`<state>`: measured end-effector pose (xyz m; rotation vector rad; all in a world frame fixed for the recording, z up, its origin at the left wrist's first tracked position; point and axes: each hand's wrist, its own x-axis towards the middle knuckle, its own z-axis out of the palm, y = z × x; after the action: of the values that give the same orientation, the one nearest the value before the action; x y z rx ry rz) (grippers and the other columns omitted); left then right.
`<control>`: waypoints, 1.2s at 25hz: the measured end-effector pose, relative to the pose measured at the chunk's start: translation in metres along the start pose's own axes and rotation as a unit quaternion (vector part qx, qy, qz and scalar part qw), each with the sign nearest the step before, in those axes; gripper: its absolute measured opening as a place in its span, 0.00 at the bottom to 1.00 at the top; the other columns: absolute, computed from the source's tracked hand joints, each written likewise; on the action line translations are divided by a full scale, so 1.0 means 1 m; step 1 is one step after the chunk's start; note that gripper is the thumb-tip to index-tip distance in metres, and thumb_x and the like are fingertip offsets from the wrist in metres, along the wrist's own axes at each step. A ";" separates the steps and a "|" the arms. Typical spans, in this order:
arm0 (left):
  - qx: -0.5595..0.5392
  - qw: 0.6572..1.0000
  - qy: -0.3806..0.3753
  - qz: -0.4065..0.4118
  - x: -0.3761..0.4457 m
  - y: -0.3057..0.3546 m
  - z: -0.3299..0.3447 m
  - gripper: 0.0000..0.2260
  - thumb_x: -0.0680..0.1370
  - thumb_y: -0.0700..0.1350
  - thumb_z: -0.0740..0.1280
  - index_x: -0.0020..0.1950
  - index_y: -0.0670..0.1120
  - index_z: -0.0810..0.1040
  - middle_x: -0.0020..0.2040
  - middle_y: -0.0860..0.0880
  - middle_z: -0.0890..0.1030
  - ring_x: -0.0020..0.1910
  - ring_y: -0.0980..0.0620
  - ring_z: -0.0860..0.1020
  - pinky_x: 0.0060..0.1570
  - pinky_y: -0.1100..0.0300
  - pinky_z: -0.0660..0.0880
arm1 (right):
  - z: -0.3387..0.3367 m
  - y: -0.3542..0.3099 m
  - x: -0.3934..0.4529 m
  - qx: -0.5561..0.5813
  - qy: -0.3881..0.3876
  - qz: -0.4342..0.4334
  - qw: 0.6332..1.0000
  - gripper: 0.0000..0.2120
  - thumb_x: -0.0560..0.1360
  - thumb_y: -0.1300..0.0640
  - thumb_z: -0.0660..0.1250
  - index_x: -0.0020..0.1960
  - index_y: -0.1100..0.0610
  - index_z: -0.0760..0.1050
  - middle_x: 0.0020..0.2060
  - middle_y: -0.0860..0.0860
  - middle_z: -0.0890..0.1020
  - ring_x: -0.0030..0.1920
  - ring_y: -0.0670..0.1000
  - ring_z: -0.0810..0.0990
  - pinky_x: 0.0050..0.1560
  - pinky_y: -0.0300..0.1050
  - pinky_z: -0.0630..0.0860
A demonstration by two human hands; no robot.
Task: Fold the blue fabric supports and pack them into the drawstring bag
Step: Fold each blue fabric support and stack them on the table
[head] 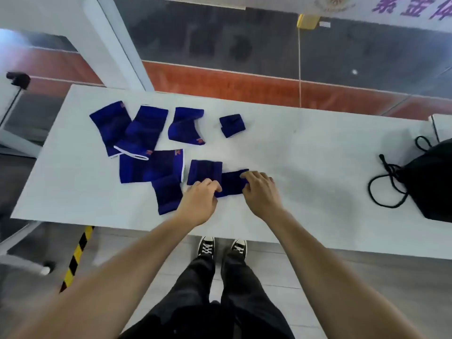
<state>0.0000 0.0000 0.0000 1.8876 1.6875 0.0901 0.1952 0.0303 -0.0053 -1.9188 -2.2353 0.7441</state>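
Several blue fabric supports lie on the white table point(305, 148), most in a loose overlapping group point(137, 140) at the left. One small folded support point(231, 125) sits apart, farther back. Both my hands hold a dark blue support point(231, 183) near the table's middle: my left hand point(201, 200) pinches its left edge, and my right hand point(260, 192) grips its right end. Another blue support point(205, 170) lies just behind it, touching. The black drawstring bag point(433, 182) rests at the table's right edge, its cord point(386, 182) looped on the tabletop.
The table's front edge runs just above my black sneakers point(222, 248). A yellow-and-black striped strip point(77, 258) marks the floor at lower left. A black device on a stand point(18, 79) is off the table's far left. White frame legs stand at left.
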 end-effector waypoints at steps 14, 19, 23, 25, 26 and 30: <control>0.159 0.979 -0.117 0.047 0.000 0.036 0.069 0.29 0.78 0.46 0.62 0.79 0.49 0.59 0.77 0.46 0.62 0.75 0.44 0.62 0.71 0.50 0.62 | 0.037 0.057 -0.039 -0.133 -0.085 0.037 0.987 0.28 0.78 0.55 0.63 0.78 0.51 0.64 0.74 0.53 0.69 0.73 0.57 0.66 0.72 0.54 0.59; 0.182 0.978 -0.077 0.071 0.020 0.051 0.073 0.30 0.80 0.47 0.61 0.81 0.49 0.56 0.81 0.45 0.55 0.77 0.41 0.58 0.72 0.48 0.61 | 0.040 0.068 -0.053 -0.136 -0.036 0.038 0.989 0.27 0.74 0.53 0.68 0.74 0.52 0.71 0.69 0.54 0.75 0.71 0.57 0.71 0.72 0.54 0.61; 0.231 0.965 -0.089 0.081 0.039 0.048 0.068 0.27 0.81 0.49 0.60 0.80 0.50 0.59 0.80 0.46 0.59 0.77 0.41 0.58 0.72 0.48 0.61 | 0.047 0.075 -0.059 -0.120 -0.070 0.028 0.990 0.32 0.76 0.52 0.67 0.79 0.50 0.63 0.78 0.54 0.65 0.79 0.55 0.59 0.78 0.55 0.54; 0.230 0.968 -0.054 0.088 0.049 0.048 0.063 0.23 0.81 0.48 0.60 0.76 0.48 0.64 0.77 0.44 0.63 0.75 0.42 0.62 0.71 0.49 0.62 | 0.049 0.073 -0.059 -0.115 -0.062 0.033 0.991 0.32 0.76 0.54 0.67 0.79 0.50 0.63 0.77 0.54 0.66 0.78 0.55 0.61 0.77 0.55 0.56; 0.221 0.971 -0.036 0.086 0.055 0.048 0.061 0.23 0.81 0.47 0.59 0.76 0.48 0.65 0.77 0.44 0.63 0.74 0.42 0.63 0.70 0.49 0.62 | 0.050 0.072 -0.059 -0.111 -0.054 0.037 0.992 0.32 0.75 0.55 0.67 0.78 0.50 0.65 0.76 0.54 0.67 0.77 0.56 0.63 0.75 0.56 0.59; 0.197 0.977 -0.073 0.044 0.070 0.044 0.061 0.28 0.82 0.50 0.57 0.82 0.52 0.52 0.82 0.46 0.55 0.79 0.40 0.57 0.74 0.46 0.58 | 0.051 0.072 -0.056 -0.113 -0.026 0.046 0.992 0.31 0.72 0.58 0.70 0.75 0.51 0.70 0.72 0.55 0.73 0.72 0.58 0.70 0.69 0.57 0.65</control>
<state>0.0783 0.0406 -0.0520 2.1941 1.6071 -0.3666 0.2513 -0.0322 -0.0672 -2.1395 -2.3659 0.5785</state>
